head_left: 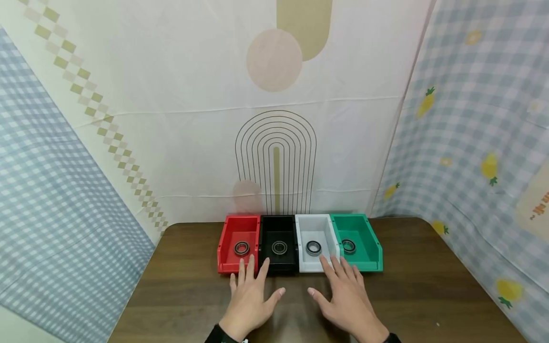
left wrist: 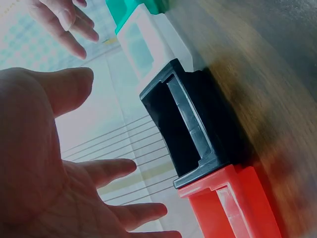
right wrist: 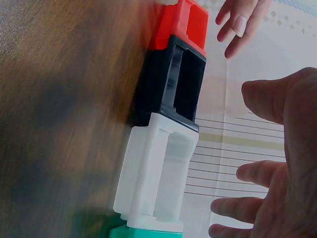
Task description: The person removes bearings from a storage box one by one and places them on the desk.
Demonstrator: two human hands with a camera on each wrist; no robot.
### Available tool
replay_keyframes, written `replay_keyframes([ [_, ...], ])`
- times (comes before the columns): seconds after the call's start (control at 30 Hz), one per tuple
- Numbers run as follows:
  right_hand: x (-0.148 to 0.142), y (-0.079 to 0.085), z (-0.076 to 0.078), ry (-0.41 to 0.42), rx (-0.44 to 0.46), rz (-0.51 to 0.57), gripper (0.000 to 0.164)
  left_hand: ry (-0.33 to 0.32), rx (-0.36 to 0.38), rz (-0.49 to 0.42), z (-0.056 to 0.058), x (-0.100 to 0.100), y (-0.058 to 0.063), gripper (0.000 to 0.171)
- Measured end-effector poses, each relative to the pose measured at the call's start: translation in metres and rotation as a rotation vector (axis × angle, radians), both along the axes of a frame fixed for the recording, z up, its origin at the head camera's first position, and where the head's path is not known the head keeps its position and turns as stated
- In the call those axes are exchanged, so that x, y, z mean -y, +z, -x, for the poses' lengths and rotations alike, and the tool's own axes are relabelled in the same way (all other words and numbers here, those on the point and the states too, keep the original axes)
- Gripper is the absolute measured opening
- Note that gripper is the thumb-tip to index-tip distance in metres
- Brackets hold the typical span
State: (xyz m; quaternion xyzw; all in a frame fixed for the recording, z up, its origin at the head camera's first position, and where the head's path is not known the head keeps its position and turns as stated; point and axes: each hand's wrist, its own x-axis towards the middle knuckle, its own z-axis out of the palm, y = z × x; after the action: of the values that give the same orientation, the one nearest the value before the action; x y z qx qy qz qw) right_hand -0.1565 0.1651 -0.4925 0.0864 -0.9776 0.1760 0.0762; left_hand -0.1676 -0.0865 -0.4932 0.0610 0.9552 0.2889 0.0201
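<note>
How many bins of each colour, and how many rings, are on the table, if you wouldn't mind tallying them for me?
Red bin: 1
Black bin: 1
White bin: 1
Green bin: 1
Rings, one in each bin: 4
Total: 8

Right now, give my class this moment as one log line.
left hand: spread, holding nothing | right hand: spread, holding nothing | red bin, black bin, white bin, green bin: side by side, one ring each
</note>
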Motion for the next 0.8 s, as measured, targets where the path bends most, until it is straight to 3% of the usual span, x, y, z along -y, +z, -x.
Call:
replay_keyframes([
  [0.17,0.000,-0.001,0.001,0.006,-0.002,-0.007,0.084,0.014,-0.055,0.019,0.007,0.001,-0.001,0.086],
  [0.37,0.001,0.000,0.002,0.015,-0.013,-0.004,0.082,0.064,-0.231,0.024,0.025,0.012,-0.003,0.075],
  [0.57,0.001,0.001,0.004,0.007,-0.029,0.023,0.077,0.137,-0.360,0.121,0.051,0.033,-0.006,0.066],
  [0.8,0.001,0.003,0.006,-0.005,-0.041,0.026,0.074,0.243,-0.398,0.166,0.086,0.057,-0.014,0.059],
])
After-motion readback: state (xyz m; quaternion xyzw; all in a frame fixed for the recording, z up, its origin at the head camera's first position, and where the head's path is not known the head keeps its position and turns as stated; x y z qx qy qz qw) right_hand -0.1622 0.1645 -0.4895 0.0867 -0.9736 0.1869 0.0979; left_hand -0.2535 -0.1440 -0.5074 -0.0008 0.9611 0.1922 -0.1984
